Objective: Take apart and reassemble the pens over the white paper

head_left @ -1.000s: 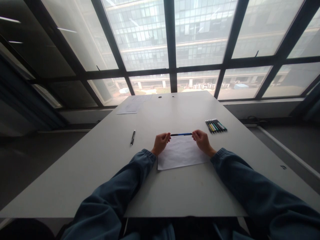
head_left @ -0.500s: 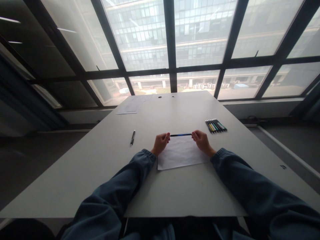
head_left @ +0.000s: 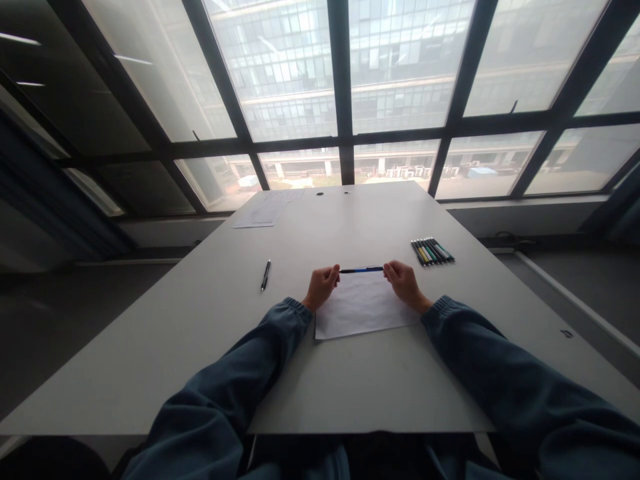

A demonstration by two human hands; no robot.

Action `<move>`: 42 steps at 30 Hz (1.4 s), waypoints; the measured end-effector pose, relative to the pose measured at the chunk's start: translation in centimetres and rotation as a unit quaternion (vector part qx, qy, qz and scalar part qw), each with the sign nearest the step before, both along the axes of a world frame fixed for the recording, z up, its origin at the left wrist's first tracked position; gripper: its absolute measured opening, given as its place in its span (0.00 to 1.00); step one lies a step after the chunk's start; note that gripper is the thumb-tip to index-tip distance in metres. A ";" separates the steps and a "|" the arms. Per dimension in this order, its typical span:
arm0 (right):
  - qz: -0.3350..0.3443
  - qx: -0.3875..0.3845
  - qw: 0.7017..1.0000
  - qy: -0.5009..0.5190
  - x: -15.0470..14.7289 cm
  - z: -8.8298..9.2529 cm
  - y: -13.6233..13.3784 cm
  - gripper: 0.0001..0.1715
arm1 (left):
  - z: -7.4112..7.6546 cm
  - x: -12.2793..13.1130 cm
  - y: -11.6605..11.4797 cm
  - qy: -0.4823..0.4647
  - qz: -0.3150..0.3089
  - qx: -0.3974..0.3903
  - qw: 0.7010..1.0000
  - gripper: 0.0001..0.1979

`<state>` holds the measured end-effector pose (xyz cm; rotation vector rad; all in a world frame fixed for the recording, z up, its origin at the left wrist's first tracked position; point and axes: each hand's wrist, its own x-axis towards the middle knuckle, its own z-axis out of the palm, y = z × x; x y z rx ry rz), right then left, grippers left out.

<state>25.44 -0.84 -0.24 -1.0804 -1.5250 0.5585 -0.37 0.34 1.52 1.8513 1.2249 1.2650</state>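
Observation:
A dark pen point(head_left: 361, 270) with a blue middle is stretched level between my two hands, just over the far edge of a white sheet of paper point(head_left: 367, 307). My left hand point(head_left: 323, 287) pinches one end of it, and my right hand point(head_left: 401, 283) pinches the other. Fingers of both hands are closed, and they hide the pen's tips. The sheet lies on the white table point(head_left: 200, 373) beneath and between my wrists.
To the left lies a single black pen point(head_left: 266, 275). A row of several pens point(head_left: 433, 252) with yellow, green and grey parts lies at the right. More papers point(head_left: 257, 212) rest at the far left, by the windows. A small dark mark point(head_left: 566, 334) is near the right edge.
The pen seems to have turned slightly about its length between my fingers, with more blue showing now. Both hands keep their places.

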 end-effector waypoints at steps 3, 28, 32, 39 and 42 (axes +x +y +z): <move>0.001 0.000 1.000 -0.001 0.0 0.0 0.0 0.24 | 0.0 0.0 0.0 0.003 0.003 -0.002 1.000 0.30; -0.006 0.008 1.000 -0.017 0.0 0.4 -0.3 0.26 | 0.3 0.1 -0.2 0.006 -0.002 -0.009 1.000 0.32; -0.011 0.006 1.000 -0.017 0.0 0.5 -0.3 0.26 | 0.3 0.1 -0.3 0.003 -0.006 -0.013 1.000 0.33; -0.013 0.008 1.000 -0.020 -0.1 0.7 -0.4 0.28 | 0.1 0.0 -0.1 0.009 -0.003 -0.018 1.000 0.33; -0.011 0.006 1.000 -0.020 -0.1 0.7 -0.5 0.28 | 0.0 0.0 -0.1 0.010 -0.003 -0.021 1.000 0.34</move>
